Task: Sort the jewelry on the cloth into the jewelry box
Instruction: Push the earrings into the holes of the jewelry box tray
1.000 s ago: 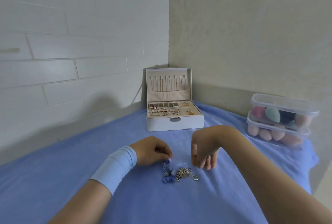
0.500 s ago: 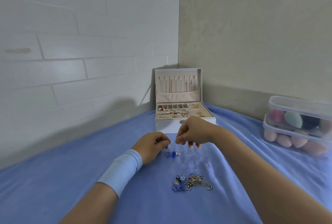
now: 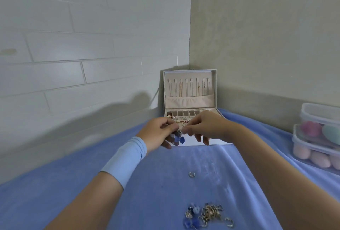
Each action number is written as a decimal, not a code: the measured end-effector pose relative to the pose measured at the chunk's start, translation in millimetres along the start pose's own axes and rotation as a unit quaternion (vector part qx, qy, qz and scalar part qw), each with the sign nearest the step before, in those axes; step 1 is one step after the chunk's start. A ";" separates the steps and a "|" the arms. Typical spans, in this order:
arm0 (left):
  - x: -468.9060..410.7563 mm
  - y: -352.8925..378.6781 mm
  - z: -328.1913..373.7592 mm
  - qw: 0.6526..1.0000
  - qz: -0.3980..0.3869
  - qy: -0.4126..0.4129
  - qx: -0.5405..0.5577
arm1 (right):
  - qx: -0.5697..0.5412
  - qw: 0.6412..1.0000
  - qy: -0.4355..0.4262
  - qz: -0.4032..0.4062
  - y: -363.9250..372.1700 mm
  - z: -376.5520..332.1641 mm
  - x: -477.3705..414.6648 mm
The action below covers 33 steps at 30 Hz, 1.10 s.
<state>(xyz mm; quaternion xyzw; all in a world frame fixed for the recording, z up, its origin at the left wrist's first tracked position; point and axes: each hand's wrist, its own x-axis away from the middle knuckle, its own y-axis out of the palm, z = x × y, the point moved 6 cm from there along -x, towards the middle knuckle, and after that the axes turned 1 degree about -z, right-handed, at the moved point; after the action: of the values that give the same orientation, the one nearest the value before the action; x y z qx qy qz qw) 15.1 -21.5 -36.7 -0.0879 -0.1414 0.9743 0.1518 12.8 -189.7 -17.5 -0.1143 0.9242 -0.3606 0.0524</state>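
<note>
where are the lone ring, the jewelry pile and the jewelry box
lone ring (image 3: 191, 174), head view, on its band
jewelry pile (image 3: 209, 213), head view, middle of the tangle
jewelry box (image 3: 189, 89), head view, inner face of its open lid

Jewelry pile (image 3: 207, 215) lies on cloth (image 3: 73, 183), before jewelry box (image 3: 190, 91).

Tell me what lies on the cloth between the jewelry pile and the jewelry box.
In the head view, one small silver ring lies alone on the blue cloth between the jewelry pile and the jewelry box; otherwise bare.
</note>
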 end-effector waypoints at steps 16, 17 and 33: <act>-118.0 -27.1 18.8 0.991 0.050 0.038 0.118 | -0.123 0.992 -0.013 0.020 -56.4 10.0 -85.7; -124.4 -28.2 16.9 0.993 0.049 0.038 0.097 | -0.109 0.994 -0.008 0.030 -59.1 11.8 -89.8; -181.5 -15.0 -1.7 0.953 0.010 0.023 -0.303 | 0.085 0.989 0.012 0.118 -55.7 43.0 -150.4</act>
<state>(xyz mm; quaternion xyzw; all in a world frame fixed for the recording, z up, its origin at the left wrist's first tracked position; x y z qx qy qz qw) 189.9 -65.5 -10.5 -0.1537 -0.4254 0.8849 0.1111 175.8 -220.2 -9.1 0.0052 0.8977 -0.4306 0.0928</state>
